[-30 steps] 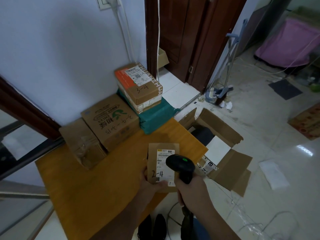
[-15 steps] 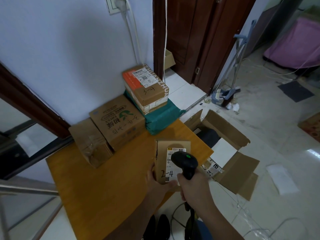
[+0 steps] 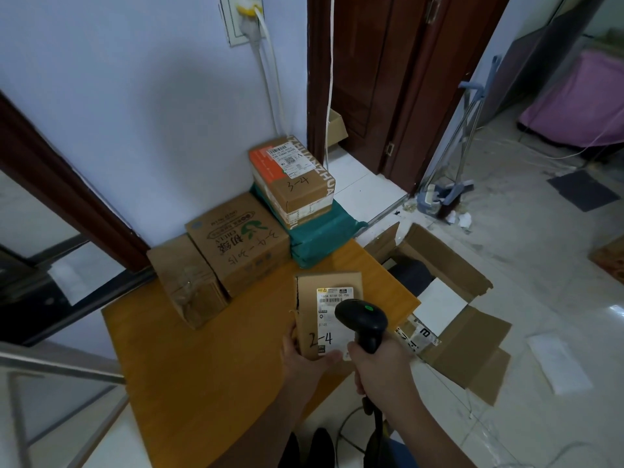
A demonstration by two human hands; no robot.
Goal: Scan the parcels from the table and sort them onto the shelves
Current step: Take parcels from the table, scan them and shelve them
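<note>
Cardboard floor carton [image 3: 449, 265] holds a white parcel [image 3: 439, 298] and a dark parcel [image 3: 410, 273].

Little altered over the second. Flat parcel [image 3: 329, 312] marked 2-4 lifted a touch farther from the near edge of the counter [image 3: 209, 366], top edge now nearer the green-printed carton [image 3: 239, 241]. Scanner [image 3: 363, 320] carried along with it, head kept over the right part of the label, slightly closer to the barcode strip. Left hand [image 3: 305, 361] and right hand [image 3: 381, 368] moved up and a little right together, grips unchanged. View tipped upward: more wall and socket [image 3: 241, 18] shown, more floor at the near right.
</note>
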